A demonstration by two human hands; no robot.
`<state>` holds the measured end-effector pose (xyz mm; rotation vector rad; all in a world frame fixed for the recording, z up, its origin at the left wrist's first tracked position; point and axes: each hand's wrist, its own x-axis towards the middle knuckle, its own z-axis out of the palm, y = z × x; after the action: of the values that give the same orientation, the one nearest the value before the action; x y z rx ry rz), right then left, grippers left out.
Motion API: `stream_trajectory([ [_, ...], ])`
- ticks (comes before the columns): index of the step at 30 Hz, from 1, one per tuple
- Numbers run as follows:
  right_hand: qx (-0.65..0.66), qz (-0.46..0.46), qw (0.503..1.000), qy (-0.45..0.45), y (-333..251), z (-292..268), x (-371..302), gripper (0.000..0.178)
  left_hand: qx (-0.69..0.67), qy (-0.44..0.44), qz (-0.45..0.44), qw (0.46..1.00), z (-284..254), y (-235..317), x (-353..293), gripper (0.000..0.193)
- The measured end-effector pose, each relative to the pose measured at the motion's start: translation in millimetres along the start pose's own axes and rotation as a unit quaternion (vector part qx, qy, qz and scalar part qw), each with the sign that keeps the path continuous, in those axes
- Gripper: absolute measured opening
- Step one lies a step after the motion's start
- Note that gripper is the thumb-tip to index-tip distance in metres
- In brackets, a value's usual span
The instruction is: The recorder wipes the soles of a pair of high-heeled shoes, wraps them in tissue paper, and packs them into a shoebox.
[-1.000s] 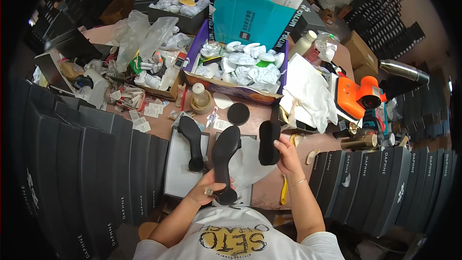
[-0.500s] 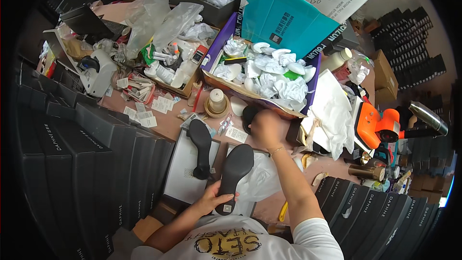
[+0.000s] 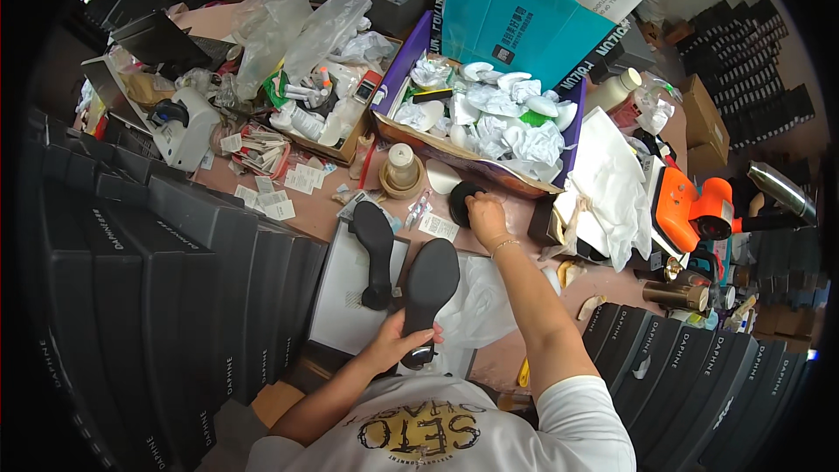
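Observation:
My left hand (image 3: 395, 345) is closed around the heel end of a black heeled shoe (image 3: 432, 280), its dark sole facing up and toe pointing away from me. To the left, a second black heeled shoe (image 3: 377, 249) lies sole up over an open shoebox (image 3: 336, 306) with a pale inside. My right hand (image 3: 488, 214) reaches to the far side of the table, fingers closed at the edge of a round black object (image 3: 460, 203) whose kind I cannot make out. White tissue paper (image 3: 479, 306) lies beyond and right of the held shoe.
A purple-edged box (image 3: 411, 133) full of crumpled paper stands behind my right hand. A small dispenser bottle (image 3: 402, 166) sits in a round holder. Dark shoeboxes (image 3: 197, 297) are stacked at left, more shoeboxes (image 3: 669, 367) at right. An orange tool (image 3: 699, 201) lies at far right.
The held shoe has tilted, and its small square heel tip no longer faces up. My right hand, blurred before, now shows clearly at the round black object. The whole view has shifted slightly.

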<state>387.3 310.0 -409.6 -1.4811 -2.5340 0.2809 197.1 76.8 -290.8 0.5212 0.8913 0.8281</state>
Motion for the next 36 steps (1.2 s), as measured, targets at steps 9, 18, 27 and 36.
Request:
stream_trajectory([
  [9, 0.309, -0.088, 0.942, 0.093, -123, -166, -116, 0.029, 0.052, 0.017, 0.016, 0.998, 8, -12, -19, 0.024],
  [18, 0.22, -0.1, 0.968, 0.062, -169, -167, -184, 0.017, 0.152, -0.027, 0.023, 0.988, 45, -37, -51, 0.015],
  [27, 0.182, -0.058, 0.975, 0.117, -157, -162, -179, 0.016, 0.169, 0.005, -0.004, 0.986, 55, -32, -67, 0.013],
  [36, 0.292, -0.174, 0.94, -0.013, -188, -147, -226, 0.019, -0.099, 0.003, -0.011, 0.995, 36, -44, -68, 0.084],
])
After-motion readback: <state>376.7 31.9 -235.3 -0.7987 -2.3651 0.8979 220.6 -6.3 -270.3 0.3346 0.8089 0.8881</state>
